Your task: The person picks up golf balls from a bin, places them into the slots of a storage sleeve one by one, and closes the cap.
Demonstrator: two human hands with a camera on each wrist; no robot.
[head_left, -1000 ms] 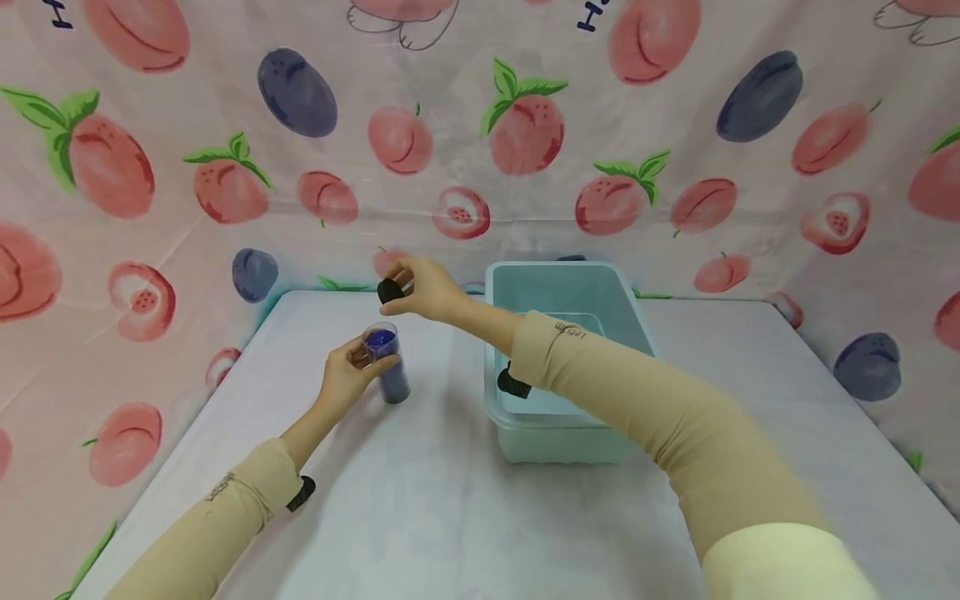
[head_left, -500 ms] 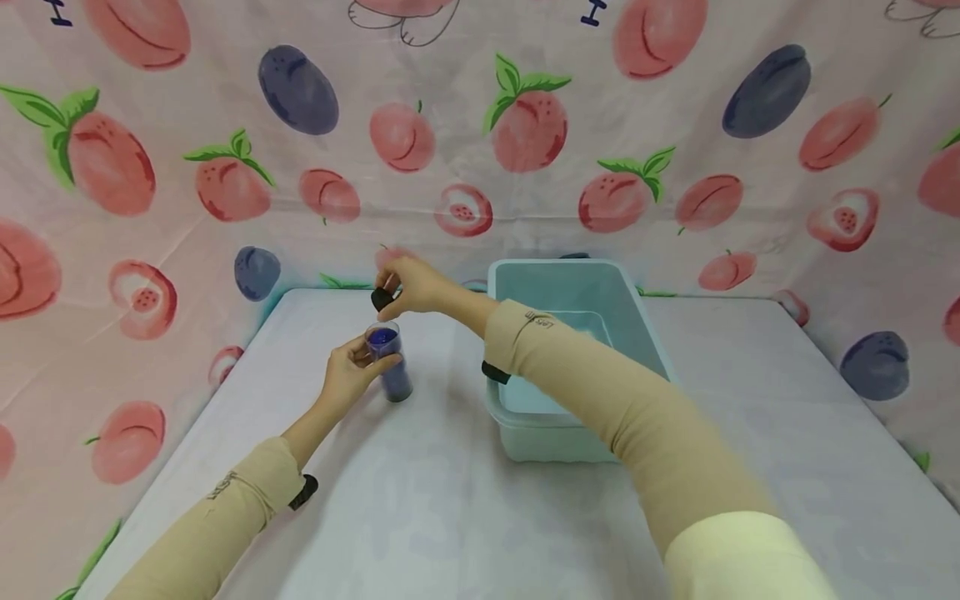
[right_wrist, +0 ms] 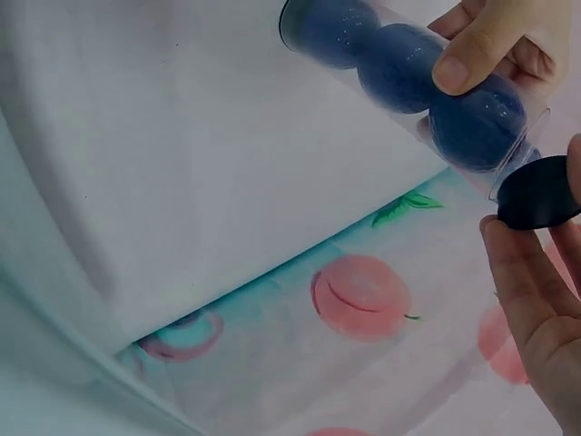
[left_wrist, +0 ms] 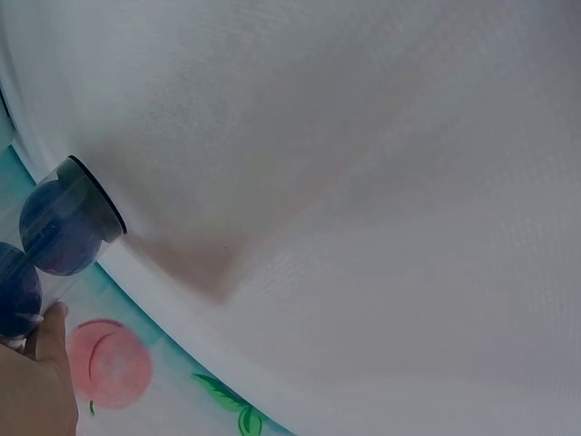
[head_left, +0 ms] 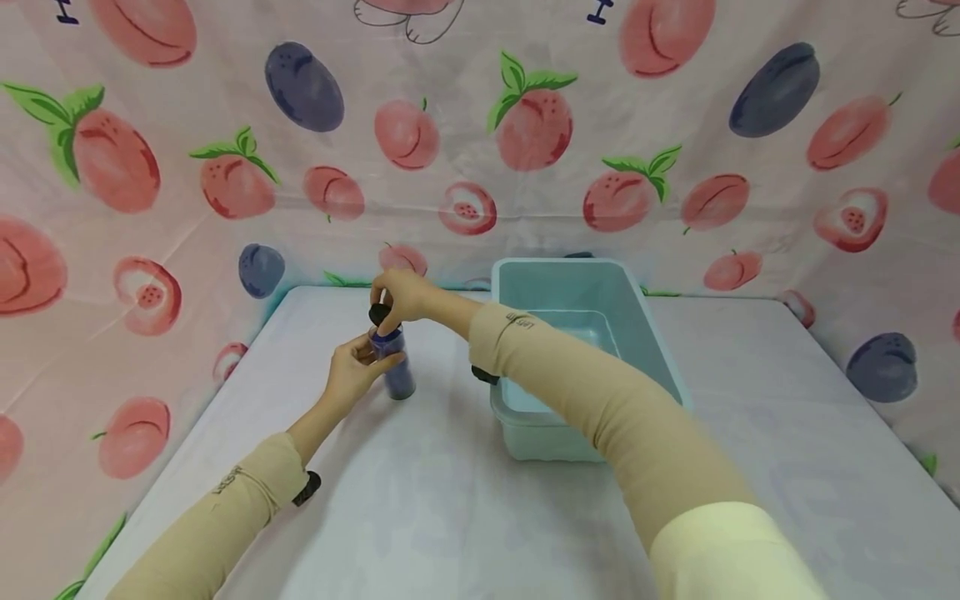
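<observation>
A clear cylindrical tube with a dark base stands nearly upright on the table, several blue balls stacked inside. My left hand grips it near the top, thumb across the front and fingers behind. In the left wrist view the tube's lower end shows at the left edge. My right hand pinches a black cap between thumb and fingers. The cap sits right at the tube's open rim, slightly tilted, as the right wrist view shows.
A light blue plastic bin stands to the right of the tube, beneath my right forearm. The white-covered table ends at a fruit-printed cloth hanging behind it. Dark wrist devices show under both cuffs.
My right hand has moved down and slightly left, bringing the black cap from above the tube to its rim. The left hand keeps its grip on the tube in much the same place.
</observation>
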